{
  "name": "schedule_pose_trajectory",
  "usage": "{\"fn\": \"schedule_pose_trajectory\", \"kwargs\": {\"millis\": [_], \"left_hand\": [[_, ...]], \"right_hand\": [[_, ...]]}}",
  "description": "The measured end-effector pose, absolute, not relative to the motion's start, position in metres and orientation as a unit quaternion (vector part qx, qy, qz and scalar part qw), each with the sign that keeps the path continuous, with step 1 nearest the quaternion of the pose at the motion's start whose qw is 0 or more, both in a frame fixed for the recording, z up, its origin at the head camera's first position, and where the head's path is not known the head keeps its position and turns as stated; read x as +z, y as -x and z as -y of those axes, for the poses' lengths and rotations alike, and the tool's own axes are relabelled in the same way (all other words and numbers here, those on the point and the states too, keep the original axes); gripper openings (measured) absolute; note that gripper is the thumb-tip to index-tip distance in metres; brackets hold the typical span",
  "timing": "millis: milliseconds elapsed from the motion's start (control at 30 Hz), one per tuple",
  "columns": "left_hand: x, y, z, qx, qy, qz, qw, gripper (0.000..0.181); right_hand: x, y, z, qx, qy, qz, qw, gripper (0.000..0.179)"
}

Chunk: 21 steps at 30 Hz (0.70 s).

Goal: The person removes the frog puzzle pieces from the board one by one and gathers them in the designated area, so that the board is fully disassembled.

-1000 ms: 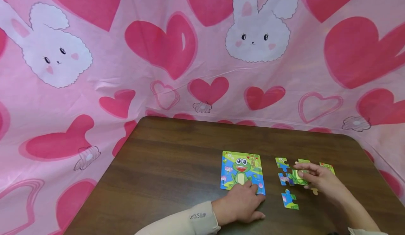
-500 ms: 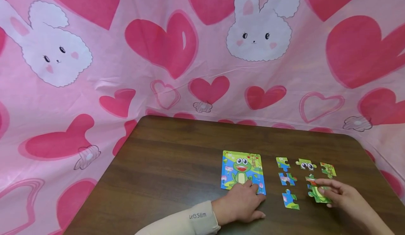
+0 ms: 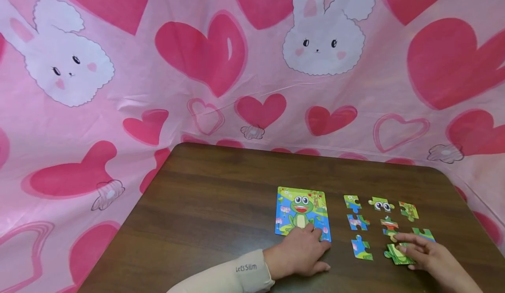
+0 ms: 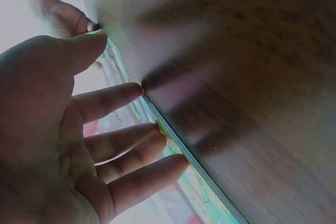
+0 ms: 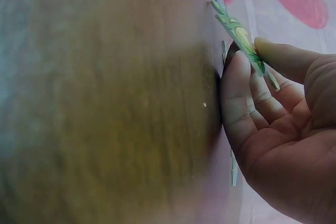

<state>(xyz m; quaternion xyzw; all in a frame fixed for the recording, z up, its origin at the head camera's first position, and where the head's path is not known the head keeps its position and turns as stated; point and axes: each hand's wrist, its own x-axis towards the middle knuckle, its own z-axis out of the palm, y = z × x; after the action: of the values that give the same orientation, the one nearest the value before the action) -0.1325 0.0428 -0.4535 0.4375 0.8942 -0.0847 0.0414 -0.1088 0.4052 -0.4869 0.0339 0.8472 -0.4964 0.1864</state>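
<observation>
My left hand (image 3: 297, 253) rests its fingers on the lower edge of a frog picture board (image 3: 285, 214). In the left wrist view those fingers (image 4: 139, 179) look nearly straight and touch the board's edge. On the right, my right hand (image 3: 438, 260) pinches a jigsaw piece (image 3: 396, 253) printed with the frog's belly. The right wrist view has that piece (image 5: 240, 38) tilted off the table between thumb and fingers. Just beyond it lies the frog's mouth piece (image 3: 389, 225), partly behind my fingertips. A green and blue piece (image 3: 425, 232) shows past my knuckles.
Left of the held piece, several pieces form a column: an upper corner (image 3: 352, 202), a side piece (image 3: 357, 223) and a lower corner (image 3: 360, 248). Farther back lie the eyes piece (image 3: 381, 205) and a tree piece (image 3: 408, 210). A pink cloth (image 3: 268, 78) hangs behind the brown table (image 3: 221, 187).
My right hand has carried the belly piece right and toward me, from beside the left column to below the mouth piece. The eyes and mouth pieces came into view. My left hand stays put.
</observation>
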Motion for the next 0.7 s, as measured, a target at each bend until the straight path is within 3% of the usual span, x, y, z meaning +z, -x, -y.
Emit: {"fn": "schedule_pose_trajectory", "kwargs": {"millis": [400, 467, 700], "left_hand": [[-0.452, 0.133, -0.043, -0.077, -0.438, -0.894, 0.051, 0.050], [-0.452, 0.133, -0.043, -0.077, -0.439, -0.894, 0.049, 0.050], [-0.452, 0.132, -0.043, -0.081, -0.437, -0.895, 0.049, 0.051]], "right_hand": [[-0.481, 0.109, -0.406, -0.488, 0.000, -0.846, 0.216, 0.037], [-0.480, 0.107, -0.405, -0.471, -0.005, -0.857, 0.207, 0.044], [-0.478, 0.103, -0.401, -0.433, -0.021, -0.884, 0.173, 0.041]]}}
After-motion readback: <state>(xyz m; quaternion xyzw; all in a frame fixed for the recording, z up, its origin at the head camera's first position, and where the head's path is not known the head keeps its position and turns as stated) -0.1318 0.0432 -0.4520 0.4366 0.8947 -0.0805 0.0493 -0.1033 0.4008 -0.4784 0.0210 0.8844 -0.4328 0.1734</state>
